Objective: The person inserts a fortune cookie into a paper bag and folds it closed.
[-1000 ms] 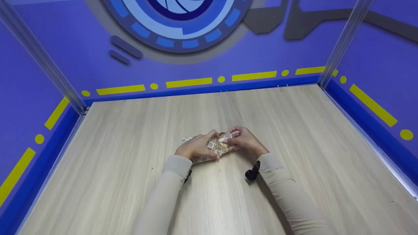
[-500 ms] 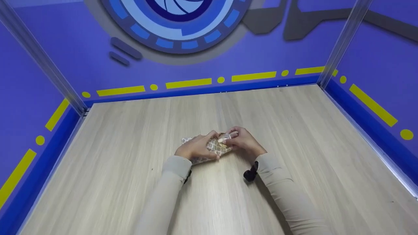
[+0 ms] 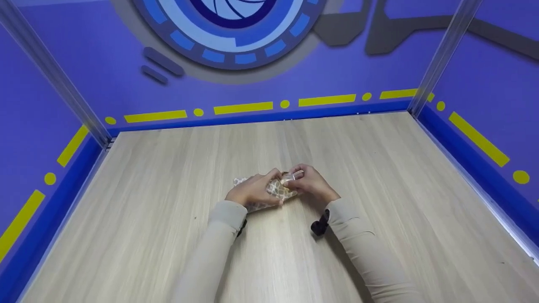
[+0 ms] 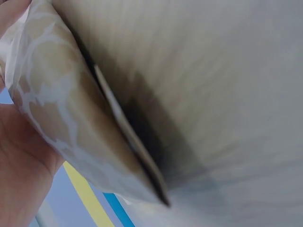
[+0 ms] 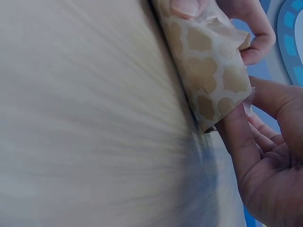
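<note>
A small paper packet (image 3: 276, 189) with a brown-and-white giraffe-like pattern lies on the table under both hands. My left hand (image 3: 254, 188) grips it from the left, thumb on the near side and fingers over the far side. At its right end, my right hand (image 3: 311, 182) pinches a clear, shiny strip that looks like tape (image 5: 249, 101), its jagged edge showing in the right wrist view. There, the right forefinger reaches against the end of the packet (image 5: 203, 71). In the left wrist view a thin flap edge (image 4: 130, 135) stands slightly apart from the packet. What is inside is hidden.
The light wooden table (image 3: 168, 176) stretches around the hands on all sides. Blue-purple panels (image 3: 261, 84) with yellow marks enclose its back and sides, with metal posts (image 3: 440, 59) at the corners. A black wrist device (image 3: 320, 227) hangs under the right sleeve.
My right hand has shifted slightly left, bringing the clear strip closer over the packet's right end. My left hand stays where it was, still holding the packet.
</note>
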### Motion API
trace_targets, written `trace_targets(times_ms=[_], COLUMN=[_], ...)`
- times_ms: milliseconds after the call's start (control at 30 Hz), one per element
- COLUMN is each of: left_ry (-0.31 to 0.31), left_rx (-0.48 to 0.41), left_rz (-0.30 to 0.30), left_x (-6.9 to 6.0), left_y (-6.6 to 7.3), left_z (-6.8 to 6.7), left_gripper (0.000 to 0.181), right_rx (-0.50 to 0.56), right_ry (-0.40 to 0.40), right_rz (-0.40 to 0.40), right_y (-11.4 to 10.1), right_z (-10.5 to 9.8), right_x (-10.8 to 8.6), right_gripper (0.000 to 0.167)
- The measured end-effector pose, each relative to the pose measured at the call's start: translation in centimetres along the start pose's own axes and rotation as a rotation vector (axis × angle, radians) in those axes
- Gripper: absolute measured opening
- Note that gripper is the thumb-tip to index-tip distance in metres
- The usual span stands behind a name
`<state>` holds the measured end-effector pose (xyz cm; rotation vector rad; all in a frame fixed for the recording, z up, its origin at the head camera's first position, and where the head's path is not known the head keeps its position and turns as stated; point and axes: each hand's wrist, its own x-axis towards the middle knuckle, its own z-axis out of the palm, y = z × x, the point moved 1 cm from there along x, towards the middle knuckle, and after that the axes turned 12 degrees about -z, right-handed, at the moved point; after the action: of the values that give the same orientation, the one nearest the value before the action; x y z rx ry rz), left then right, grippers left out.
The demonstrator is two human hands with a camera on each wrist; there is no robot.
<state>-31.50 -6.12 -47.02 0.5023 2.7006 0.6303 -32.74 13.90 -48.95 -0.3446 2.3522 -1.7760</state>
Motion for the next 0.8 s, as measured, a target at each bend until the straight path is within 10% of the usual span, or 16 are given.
trace_targets(times_ms=[800], left_ry=[0.008], left_rx=[-0.017], left_rz=[-0.003], left_x=[0.1], left_y=[0.0], left_z=[0.1], left_gripper=[0.069], right_rx=[0.083], right_ry=[-0.062], right_rz=[-0.035], right_y=[0.1], right_z=[-0.1], right_x=[-0.2], right_gripper=[0.027])
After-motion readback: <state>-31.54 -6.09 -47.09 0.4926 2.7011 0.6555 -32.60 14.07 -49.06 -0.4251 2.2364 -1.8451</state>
